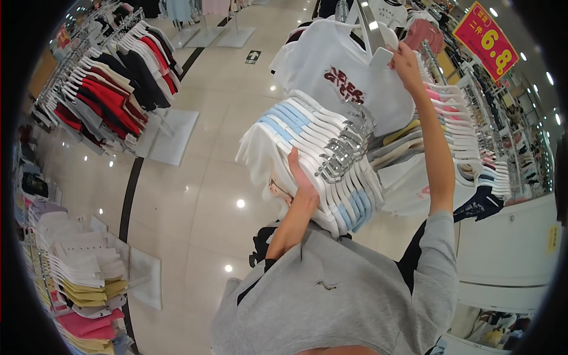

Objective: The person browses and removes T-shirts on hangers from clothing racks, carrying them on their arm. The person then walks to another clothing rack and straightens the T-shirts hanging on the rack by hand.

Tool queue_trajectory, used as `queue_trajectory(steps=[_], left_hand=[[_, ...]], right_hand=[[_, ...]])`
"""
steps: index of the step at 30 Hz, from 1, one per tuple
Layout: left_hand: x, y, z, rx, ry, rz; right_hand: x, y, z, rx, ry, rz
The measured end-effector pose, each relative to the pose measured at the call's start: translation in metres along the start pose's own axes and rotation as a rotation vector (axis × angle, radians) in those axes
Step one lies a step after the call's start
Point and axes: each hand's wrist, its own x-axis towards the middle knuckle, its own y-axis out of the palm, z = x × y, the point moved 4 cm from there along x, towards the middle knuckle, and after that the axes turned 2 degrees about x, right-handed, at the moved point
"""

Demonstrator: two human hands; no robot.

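Note:
My left hand [303, 180] is closed around a thick bundle of white hangers [316, 139] with white and light-blue garments on them. Its thumb lies on top, and the other fingers are hidden beneath the bundle. The bundle's metal hooks [343, 151] point to the right. Raised at the upper right, my right hand [405, 68] pinches the shoulder end of a white hanger [389, 38]. That hanger carries a white T-shirt [319, 65] with dark red lettering, on a metal rack arm [368, 26]. A small white plate [381, 57] sits beside my fingertips.
More hanging clothes [452, 118] line the rack on the right, below a red price sign [488, 40]. A white cabinet [503, 242] stands at the lower right. Racks of clothes [112, 83] and folded-looking stacked garments [83, 254] are on the left, across the tiled floor [207, 177].

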Motion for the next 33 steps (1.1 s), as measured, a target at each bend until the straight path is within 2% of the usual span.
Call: queue_trajectory(steps=[3, 9, 11, 15, 17, 18, 20, 27, 29, 30, 32, 33], left_hand=[[-0.001, 0.000, 0.002, -0.071, -0.060, 0.014], [0.000, -0.001, 0.005, -0.167, -0.110, 0.117], [-0.005, 0.010, 0.002, -0.058, -0.084, 0.087], [-0.004, 0.011, 0.000, 0.194, 0.002, 0.065], [0.002, -0.005, 0.003, 0.189, 0.030, 0.049], [0.005, -0.007, 0.003, 0.185, 0.065, 0.038], [0.005, -0.010, 0.003, 0.176, 0.055, 0.033], [-0.001, 0.000, -0.001, 0.076, 0.010, 0.057], [-0.002, -0.002, -0.002, 0.061, 0.011, 0.053], [-0.002, -0.004, -0.002, 0.043, 0.006, 0.045], [-0.002, -0.010, -0.002, -0.019, -0.002, 0.041], [-0.004, -0.010, -0.004, -0.041, -0.003, 0.063]], right_hand=[[-0.074, -0.008, 0.041, 0.122, 0.138, 0.022], [-0.203, 0.009, 0.092, 0.186, 0.211, 0.087], [-0.226, 0.023, 0.075, 0.092, 0.167, 0.299], [-0.241, 0.051, 0.075, 0.169, 0.074, 0.307], [-0.247, 0.055, 0.068, 0.284, 0.267, 0.330], [-0.247, 0.054, 0.069, 0.286, 0.268, 0.332], [-0.247, 0.051, 0.078, 0.006, 0.084, 0.377], [-0.246, 0.057, 0.080, -0.011, 0.080, 0.393], [-0.242, 0.053, 0.085, -0.239, -0.104, 0.303], [-0.238, 0.051, 0.081, -0.237, -0.108, 0.302], [-0.220, 0.033, 0.061, -0.341, 0.029, 0.071], [-0.207, 0.027, 0.064, -0.323, -0.098, -0.001]])
